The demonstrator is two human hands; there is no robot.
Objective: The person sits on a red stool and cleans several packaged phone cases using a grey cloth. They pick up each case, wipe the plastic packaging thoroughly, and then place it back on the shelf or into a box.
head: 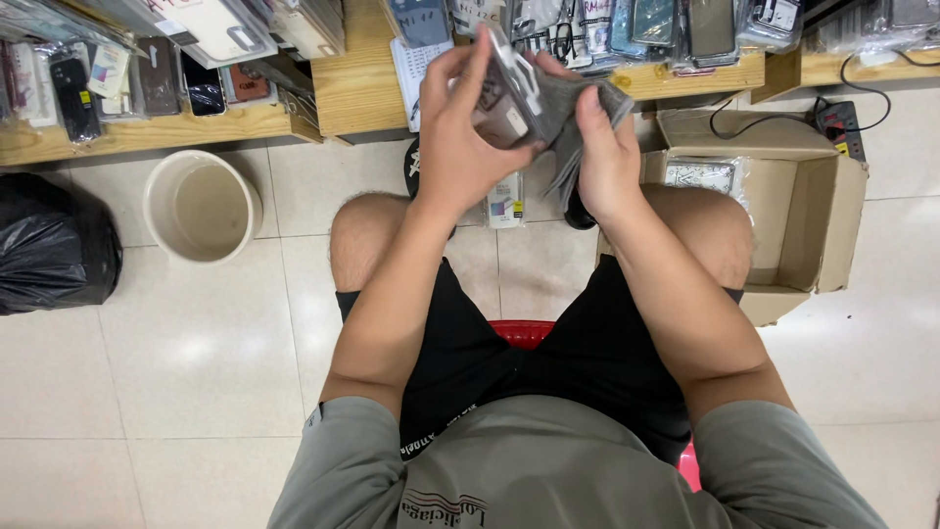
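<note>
- A stack of phone cases point(529, 103) in clear plastic sleeves sits between the person's two hands, held up above the knees and in front of the low wooden shelf point(362, 93).
- The cases in the stack look grey and dark, with glossy wrapping that catches the light; the lower edges fan out to the right.
- The left hand point(460, 147) grips the near side of the stack, its fingers curled over the top edge and the thumb pressed against the front case.
- The right hand point(607, 157) closes on the far side, fingers wrapped behind the stack and thumb on its edge.
- The person sits on a red stool point(524, 331), wearing black shorts and a grey shirt.
- A small packet point(506, 201) lies on the tiled floor point(196, 362) between the knees.
- An open cardboard box point(813, 211) stands just beside the right knee; a flat packet with a pale pattern point(700, 174) lies inside it.
- A round cream bucket point(201, 208) stands on the floor to the left, with nothing to be seen inside.
- A full black rubbish bag point(49, 245) sits further left.
- More wrapped phone cases point(147, 73) lie in rows along the shelf.
- A power strip point(840, 122) with a black cable lies behind the box.
</note>
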